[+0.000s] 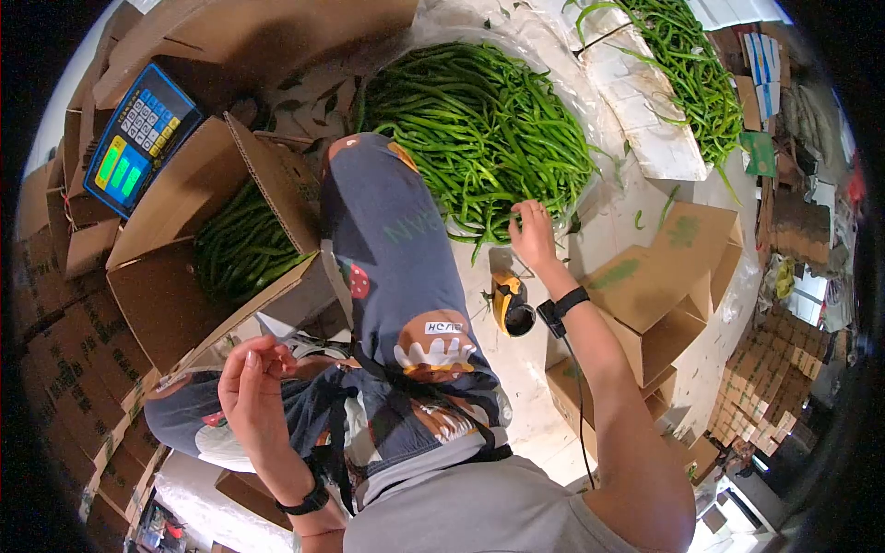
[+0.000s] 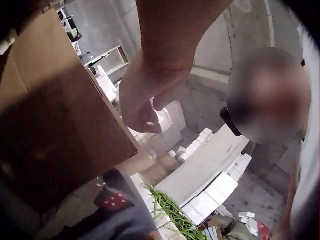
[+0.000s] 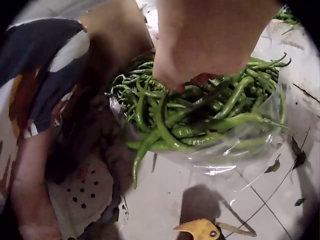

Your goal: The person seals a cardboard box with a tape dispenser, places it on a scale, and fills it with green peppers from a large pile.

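Note:
My right hand (image 1: 535, 241) is at the near edge of a big heap of long green chili peppers (image 1: 479, 129) in a clear plastic bag. In the right wrist view its fingers are bent down into the heap, and a dark, blurred chili pepper (image 3: 212, 102) lies at the fingertips, partly hidden by the hand. My left hand (image 1: 253, 392) is raised over my folded leg, fingers loosely curled, holding nothing visible. Beside it stands an open cardboard box (image 1: 166, 318) with more green chili peppers (image 1: 244, 244) inside.
A blue digital scale (image 1: 140, 138) stands behind the box at the left. A yellow-and-black tool (image 1: 509, 304) lies on the floor below the right hand. Cardboard cartons (image 1: 659, 286) are at the right. A white foam box (image 1: 645, 111) and more peppers (image 1: 696, 74) lie beyond the heap.

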`<state>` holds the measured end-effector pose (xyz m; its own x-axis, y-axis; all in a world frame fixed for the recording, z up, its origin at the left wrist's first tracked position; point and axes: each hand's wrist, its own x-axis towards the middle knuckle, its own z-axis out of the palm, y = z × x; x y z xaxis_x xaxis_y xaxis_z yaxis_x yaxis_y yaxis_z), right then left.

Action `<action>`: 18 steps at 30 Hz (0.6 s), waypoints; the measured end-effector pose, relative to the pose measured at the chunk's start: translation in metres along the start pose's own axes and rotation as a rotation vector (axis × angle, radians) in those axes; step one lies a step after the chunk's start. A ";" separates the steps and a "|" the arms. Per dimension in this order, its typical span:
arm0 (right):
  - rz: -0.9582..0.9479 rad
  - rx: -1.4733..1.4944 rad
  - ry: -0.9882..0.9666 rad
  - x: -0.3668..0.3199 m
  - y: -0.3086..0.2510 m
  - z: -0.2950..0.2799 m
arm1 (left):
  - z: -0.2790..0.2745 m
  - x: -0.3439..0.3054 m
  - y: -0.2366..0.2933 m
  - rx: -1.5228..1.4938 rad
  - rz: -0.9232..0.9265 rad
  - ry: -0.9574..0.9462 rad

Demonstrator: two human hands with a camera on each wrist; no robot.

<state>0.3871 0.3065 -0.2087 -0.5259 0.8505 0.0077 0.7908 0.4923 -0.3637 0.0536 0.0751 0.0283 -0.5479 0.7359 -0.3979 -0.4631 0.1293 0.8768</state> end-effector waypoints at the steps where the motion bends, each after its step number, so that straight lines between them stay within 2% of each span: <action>1: -0.009 0.005 0.092 0.006 0.007 0.009 | 0.002 0.001 -0.001 0.002 -0.006 0.003; 5: -0.040 0.005 0.199 0.057 0.009 0.007 | 0.013 0.004 -0.002 0.019 -0.023 -0.001; 7: -0.055 -0.189 0.113 0.081 0.015 0.012 | 0.016 0.003 -0.001 0.026 -0.030 0.005; 8: 0.021 -0.371 -0.023 0.089 0.019 0.015 | 0.016 0.003 0.000 0.018 -0.026 0.003; 11: 0.095 -0.534 -0.100 0.106 0.023 0.018 | 0.014 0.001 0.003 0.009 -0.001 0.033; 13: 0.186 -0.205 0.025 0.116 0.017 -0.006 | 0.010 -0.001 0.004 0.006 0.017 0.070; 14: 0.181 -0.207 0.023 0.121 0.012 -0.018 | 0.006 -0.001 0.004 0.007 0.011 0.068; 16: 0.173 -0.014 0.046 0.127 0.003 -0.045 | 0.005 0.000 0.003 0.006 0.004 0.063; 17: 0.072 0.026 0.122 0.125 0.000 -0.058 | 0.006 0.001 0.002 0.000 -0.002 0.070; 18: 0.071 0.023 0.124 0.127 0.001 -0.069 | 0.007 0.002 0.002 -0.006 -0.006 0.080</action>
<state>0.3424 0.4277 -0.1437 -0.4250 0.9002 0.0953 0.8168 0.4267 -0.3883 0.0565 0.0812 0.0310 -0.5985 0.6798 -0.4238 -0.4705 0.1299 0.8728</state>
